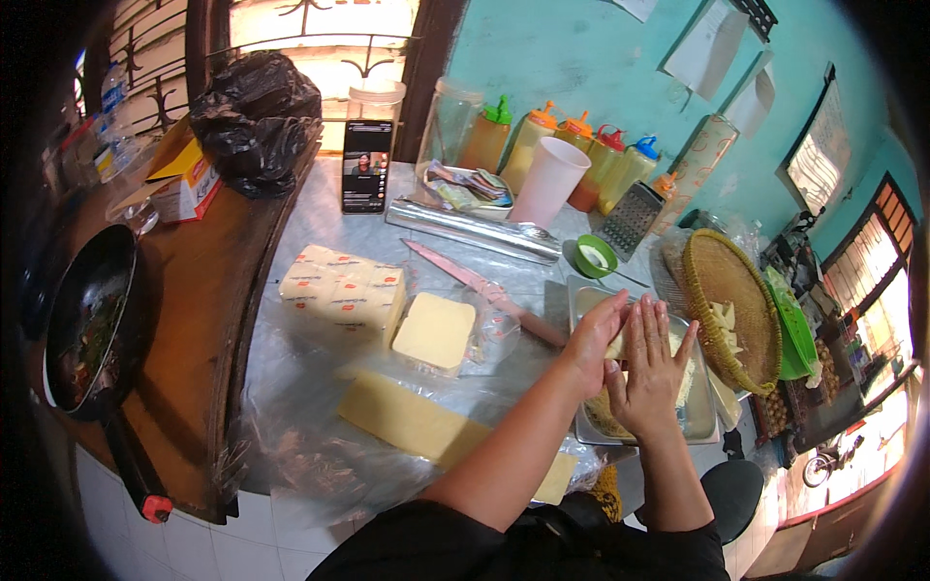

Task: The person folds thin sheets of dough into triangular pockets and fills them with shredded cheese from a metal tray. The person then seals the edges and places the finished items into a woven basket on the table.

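Observation:
My left hand and my right hand meet palm to palm above a shallow metal tray. The right hand's fingers lie straight and flat against the left. A pale yellowish bit shows between the palms, mostly hidden. Pale crumbs or gratings lie in the tray under my hands. Left of it are a block of cheese, a larger block in printed wrapper and a flat yellow dough strip. A long pink knife points away from the tray.
Behind stand a foil roll, a pink cup, several sauce bottles, a box grater and a green bowl. A phone stands upright. A woven basket leans right; a frying pan sits left.

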The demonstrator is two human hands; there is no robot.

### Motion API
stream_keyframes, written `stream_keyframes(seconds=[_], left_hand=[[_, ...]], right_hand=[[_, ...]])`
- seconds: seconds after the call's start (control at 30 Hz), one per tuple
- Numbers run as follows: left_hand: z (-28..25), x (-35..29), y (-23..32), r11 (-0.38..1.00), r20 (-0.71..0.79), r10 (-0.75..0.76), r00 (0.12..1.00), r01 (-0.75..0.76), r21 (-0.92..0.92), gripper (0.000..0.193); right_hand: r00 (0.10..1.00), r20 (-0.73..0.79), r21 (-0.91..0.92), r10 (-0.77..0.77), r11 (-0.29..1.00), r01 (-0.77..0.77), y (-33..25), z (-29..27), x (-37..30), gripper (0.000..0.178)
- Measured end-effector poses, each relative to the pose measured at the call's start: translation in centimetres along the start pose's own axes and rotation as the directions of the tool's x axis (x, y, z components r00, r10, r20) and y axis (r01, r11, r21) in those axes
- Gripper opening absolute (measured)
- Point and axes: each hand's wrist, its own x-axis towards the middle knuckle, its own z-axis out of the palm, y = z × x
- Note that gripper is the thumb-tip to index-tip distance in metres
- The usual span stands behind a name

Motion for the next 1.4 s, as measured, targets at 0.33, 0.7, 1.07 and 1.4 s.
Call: stream_keyframes(seconds=[0.33, 0.7, 1.07, 1.4], left_hand=[[1.2, -1.0, 0.1, 0.982, -0.085, -0.047, 0.995, 0.062, 0.177, 0.068], [-0.9, 1.2, -1.5, 0.984, 0.07, -0.132, 0.989, 0.123, 0.128, 0.044], [-0.6, 0.1, -0.2, 0.961, 0.118, -0.127, 0.985, 0.093, 0.261, 0.031], [0.6, -0.1, -0.3, 0.898, 0.087, -0.143, 0.986, 0.092, 0.43, 0.03]], right_hand=[[0.996, 0.056, 0.16, 0.067, 0.984, -0.075, 0.7, 0.2, -0.6, 0.064], [0.879, 0.289, 0.817, 0.38, 0.381, -0.433, 4.3, -1.5, -0.6, 0.047], [0.835, 0.374, 0.914, 0.403, -0.311, -0.259, 5.0, -1.7, -0.8, 0.031], [0.809, 0.3, 0.932, 0.505, -0.338, -0.134, 6.1, -2.4, -2.1, 0.06]])
